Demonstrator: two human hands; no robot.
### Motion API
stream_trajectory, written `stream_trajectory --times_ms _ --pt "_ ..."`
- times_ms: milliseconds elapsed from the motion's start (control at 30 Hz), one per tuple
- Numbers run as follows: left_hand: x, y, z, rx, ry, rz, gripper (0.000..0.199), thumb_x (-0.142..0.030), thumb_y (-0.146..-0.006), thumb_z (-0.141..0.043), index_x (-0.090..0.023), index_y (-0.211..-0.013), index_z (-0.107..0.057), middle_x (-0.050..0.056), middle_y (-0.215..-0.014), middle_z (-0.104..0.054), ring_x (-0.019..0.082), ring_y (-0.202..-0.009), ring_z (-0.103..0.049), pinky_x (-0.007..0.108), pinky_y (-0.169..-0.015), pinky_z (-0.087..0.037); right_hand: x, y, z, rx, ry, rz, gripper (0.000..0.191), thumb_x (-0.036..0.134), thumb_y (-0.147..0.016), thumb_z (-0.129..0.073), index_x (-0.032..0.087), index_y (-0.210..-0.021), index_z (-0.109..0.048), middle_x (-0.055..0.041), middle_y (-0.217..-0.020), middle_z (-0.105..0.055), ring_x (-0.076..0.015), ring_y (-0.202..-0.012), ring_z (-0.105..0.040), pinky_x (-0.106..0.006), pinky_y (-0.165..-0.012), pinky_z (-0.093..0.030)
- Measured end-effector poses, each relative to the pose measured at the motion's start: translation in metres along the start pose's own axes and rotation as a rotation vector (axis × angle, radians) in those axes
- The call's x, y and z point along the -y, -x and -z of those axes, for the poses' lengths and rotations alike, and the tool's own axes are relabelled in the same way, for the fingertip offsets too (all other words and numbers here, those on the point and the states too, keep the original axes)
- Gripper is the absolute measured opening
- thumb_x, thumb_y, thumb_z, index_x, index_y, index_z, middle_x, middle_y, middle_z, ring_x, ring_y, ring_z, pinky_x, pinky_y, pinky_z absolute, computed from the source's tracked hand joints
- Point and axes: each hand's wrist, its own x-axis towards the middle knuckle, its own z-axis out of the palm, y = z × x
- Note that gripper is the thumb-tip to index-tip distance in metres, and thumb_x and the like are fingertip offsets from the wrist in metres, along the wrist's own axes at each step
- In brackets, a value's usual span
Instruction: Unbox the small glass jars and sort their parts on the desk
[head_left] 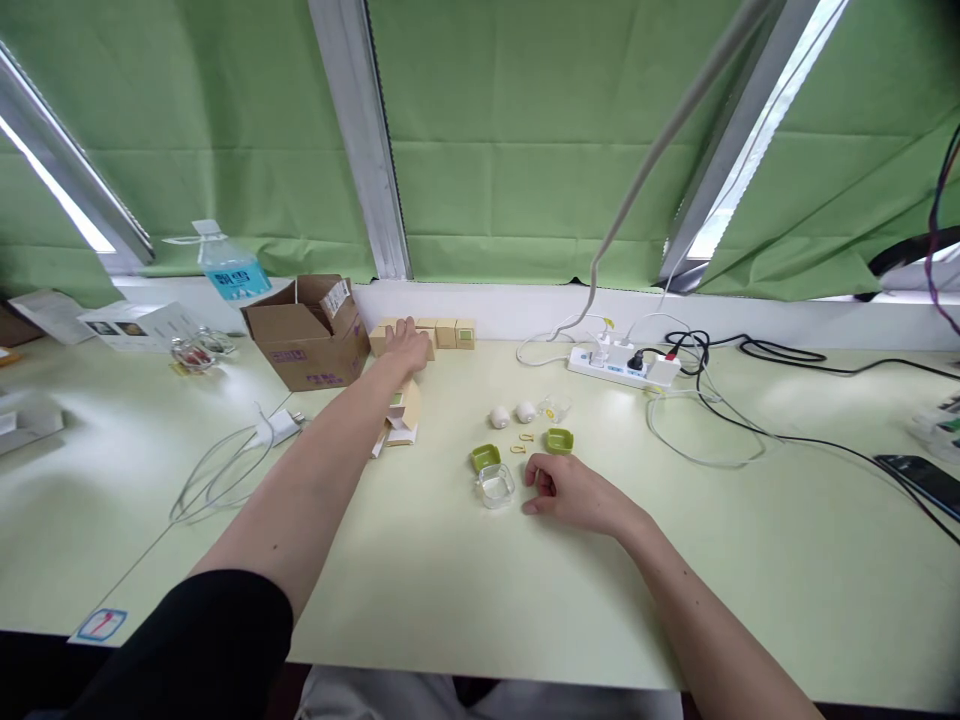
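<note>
Our left hand [407,345] reaches across to the wall, its fingers over the small tan boxes [446,334] lined up there beside a brown carton [311,345]. From this angle we can't make out whether those fingers grasp a box or only rest on one. Our right hand [566,490] is low over the worktop [465,600], fingers loosely curled with a gap at the thumb, and we see nothing in its hold. The clear cup [496,487] is just beside its fingertips, touching or nearly touching a green tray [485,457]; a second green tray [559,441] lies just beyond that hand.

We judge things to be partway. The small pieces are out in the middle of the worktop: both trays, the cup, two white rounded pieces [526,411], a clear piece [554,408] and little yellow bits [518,449]. None looks joined to another. Some folded card [405,412] near our left forearm seems opened out, while the boxes by the wall look closed, as far as we can see.
</note>
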Motion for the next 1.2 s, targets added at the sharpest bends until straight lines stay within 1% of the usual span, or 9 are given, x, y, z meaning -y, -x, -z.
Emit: stream_trajectory --times_ms 133,333,600,700,833,933,1033,1100,1200 --pt "-0.004 -0.001 -0.006 -0.054 -0.056 -0.05 0.06 -0.016 -0.08 -0.07 -0.009 -0.138 -0.056 0.024 -0.146 -0.055 0.037 -0.147 -0.036 0.051 -0.123 -0.019 -0.003 -0.002 0.0 0.011 -0.029 -0.001 0.024 0.034 -0.083 -0.078 0.024 -0.099 -0.064 0.001 -0.087 -0.068 -0.0171 -0.077 -0.06 -0.029 -0.063 -0.041" --pt "-0.007 0.006 -0.007 -0.131 -0.079 -0.039 0.054 -0.017 -0.084 -0.067 -0.004 -0.134 -0.056 0.029 -0.138 -0.056 0.042 -0.136 -0.045 0.05 -0.113 -0.033 -0.008 -0.006 0.001 0.011 -0.086 0.029 0.026 0.035 -0.082 -0.079 0.023 -0.1 -0.065 0.0003 -0.086 -0.068 -0.0171 -0.076 -0.06 -0.03 -0.063 -0.042" --pt "-0.031 0.049 0.03 -0.273 0.134 -0.037 0.051 -0.034 -0.089 -0.068 -0.008 -0.131 -0.054 0.025 -0.135 -0.056 0.041 -0.131 -0.05 0.049 -0.107 -0.043 -0.021 0.002 0.021 -0.025 -0.171 0.04 0.02 0.029 -0.082 -0.073 0.022 -0.099 -0.067 -0.0002 -0.084 -0.069 -0.0171 -0.073 -0.062 -0.029 -0.063 -0.045" --pt "-0.041 0.09 0.044 -0.287 0.485 -0.051 0.053 -0.04 -0.088 -0.07 -0.016 -0.132 -0.052 0.018 -0.134 -0.06 0.034 -0.12 -0.06 0.046 -0.099 -0.05 -0.02 0.001 0.023 -0.148 -0.178 0.078 0.009 0.029 -0.085 -0.069 0.022 -0.092 -0.067 0.0007 -0.079 -0.068 -0.0166 -0.071 -0.061 -0.03 -0.064 -0.046" --pt "-0.047 0.149 0.046 -0.192 0.774 -0.038 0.052 -0.051 -0.084 -0.075 -0.021 -0.122 -0.059 0.01 -0.119 -0.07 0.027 -0.098 -0.068 0.04 -0.085 -0.054 -0.003 -0.006 0.014 -0.494 -0.119 0.158 0.01 0.033 -0.092 -0.066 0.023 -0.091 -0.066 0.0011 -0.074 -0.066 -0.0171 -0.066 -0.059 -0.033 -0.066 -0.048" --pt "-0.052 0.184 0.041 -0.13 0.898 -0.02 0.055 -0.059 -0.08 -0.078 -0.022 -0.117 -0.063 0.008 -0.116 -0.072 0.025 -0.096 -0.069 0.038 -0.084 -0.055 0.021 -0.015 0.003 -0.691 0.029 0.334 0.023 0.032 -0.093 -0.07 0.024 -0.114 -0.066 -0.0058 -0.099 -0.073 -0.0247 -0.092 -0.068 -0.041 -0.081 -0.055" --pt "-0.059 0.204 0.037 -0.066 1.033 0.01 0.056 -0.062 -0.078 -0.081 -0.021 -0.112 -0.064 0.008 -0.109 -0.073 0.024 -0.094 -0.07 0.038 -0.082 -0.055 0.048 -0.024 -0.008 -0.728 0.204 0.491 0.062 0.039 -0.088 -0.079 0.023 -0.142 -0.053 -0.0135 -0.135 -0.067 -0.0337 -0.125 -0.062 -0.051 -0.098 -0.056" --pt "-0.064 0.211 0.036 -0.052 1.151 0.03 0.055 -0.062 -0.078 -0.081 -0.02 -0.107 -0.063 0.007 -0.103 -0.073 0.023 -0.09 -0.07 0.036 -0.078 -0.055 0.062 -0.03 -0.014 -0.723 0.266 0.544 0.079 0.046 -0.085 -0.082 0.022 -0.15 -0.044 -0.0158 -0.145 -0.062 -0.0367 -0.133 -0.058 -0.056 -0.104 -0.054" --pt "-0.069 0.215 0.035 -0.053 1.321 0.037 0.053 -0.06 -0.077 -0.083 -0.019 -0.103 -0.062 0.006 -0.097 -0.072 0.02 -0.084 -0.069 0.034 -0.075 -0.056 0.074 -0.04 -0.023 -0.74 0.273 0.56 0.075 0.047 -0.087 -0.08 0.022 -0.149 -0.045 -0.016 -0.142 -0.064 -0.0372 -0.129 -0.061 -0.057 -0.102 -0.055"
